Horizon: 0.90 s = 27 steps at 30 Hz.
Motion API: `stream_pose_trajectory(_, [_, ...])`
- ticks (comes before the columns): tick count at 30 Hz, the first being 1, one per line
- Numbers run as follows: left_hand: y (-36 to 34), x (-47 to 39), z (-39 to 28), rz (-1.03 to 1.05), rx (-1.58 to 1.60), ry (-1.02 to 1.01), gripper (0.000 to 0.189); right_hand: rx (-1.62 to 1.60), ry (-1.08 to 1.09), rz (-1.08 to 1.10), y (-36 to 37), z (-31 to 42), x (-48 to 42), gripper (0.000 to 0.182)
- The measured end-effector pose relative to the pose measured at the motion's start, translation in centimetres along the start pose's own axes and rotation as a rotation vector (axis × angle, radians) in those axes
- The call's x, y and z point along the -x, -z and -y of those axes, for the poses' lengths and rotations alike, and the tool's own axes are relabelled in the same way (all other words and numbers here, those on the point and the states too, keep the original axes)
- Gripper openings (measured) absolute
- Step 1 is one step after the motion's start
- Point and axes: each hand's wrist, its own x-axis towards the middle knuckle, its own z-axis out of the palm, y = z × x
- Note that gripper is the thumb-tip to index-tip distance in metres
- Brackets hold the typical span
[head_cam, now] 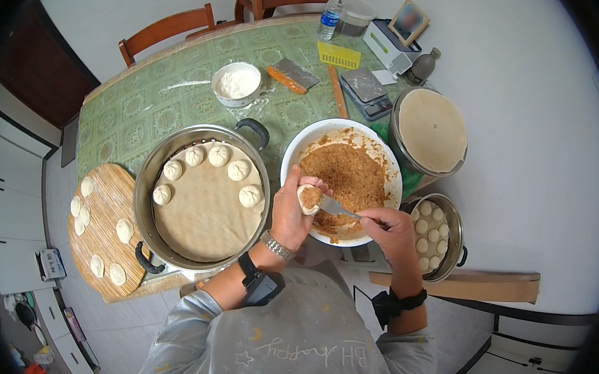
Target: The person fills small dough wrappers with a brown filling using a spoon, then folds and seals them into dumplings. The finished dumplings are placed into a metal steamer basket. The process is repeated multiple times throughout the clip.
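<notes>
In my left hand [288,212] a round dough wrapper [301,204] is cupped, with a lump of brown filling [310,197] on it. My right hand [388,227] grips the handle of a metal spatula [333,206], whose blade touches the filling. Both hands are over the near part of a white basin [292,150] holding a mass of crumbly brown filling [350,164]. Left of the basin is a metal steamer pot [143,228] lined with a beige cloth [203,217]. Several pleated buns [219,156] sit along the cloth's far and side edges.
A round wooden board [103,241] with dough wrappers [118,274] lies at the left. Farther back are a bowl of flour [237,84], a dough scraper [294,75], a rolling pin [337,91] and a kitchen scale [367,91]. To the right stand a cloth-covered pot [432,131] and a bun-filled pot [454,250].
</notes>
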Motion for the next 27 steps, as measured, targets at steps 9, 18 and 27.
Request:
stream_pose_trajectory(9, [1.4,-0.8,0.1,-0.03,0.025,0.091,0.039,-0.034,-0.005,-0.144,1.8,0.4,0.4,0.014])
stream_pose_trajectory(18, [0.9,-0.7,-0.1,-0.048,0.087,0.108,0.041,0.612,0.045,-0.161,2.4,-7.1,-2.0,0.016])
stream_pose_trajectory(27, [1.3,-0.7,-0.5,-0.039,0.016,0.062,0.042,0.444,0.108,-0.203,2.6,5.6,1.1,0.014])
